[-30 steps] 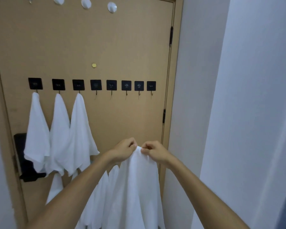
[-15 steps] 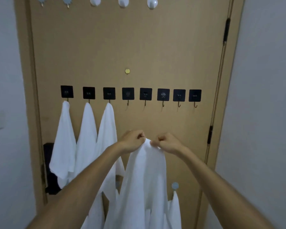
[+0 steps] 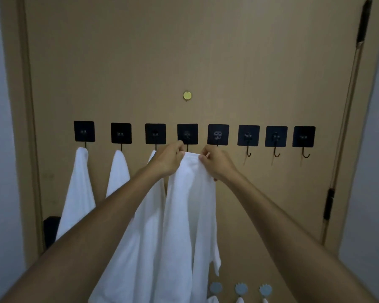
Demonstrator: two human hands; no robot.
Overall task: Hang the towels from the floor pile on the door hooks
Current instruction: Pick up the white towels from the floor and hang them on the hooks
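A white towel hangs from both my hands, its top edge stretched flat between them. My left hand pinches its left corner and my right hand its right corner. The edge sits just under the fourth black hook of a row on the brown door; the hook's tip is hidden behind the towel. Three white towels hang to the left: one on the first hook, one on the second, and a third partly behind my left arm.
Three bare black hooks stand at the right of the row, and the fifth hook is just above my right hand. A brass peephole sits above. Several small grey hooks hold cloths low on the door. A black handle is at the left edge.
Both hands have raised the towel from chest height up to the row of black hooks, and the view has closed in on the door.
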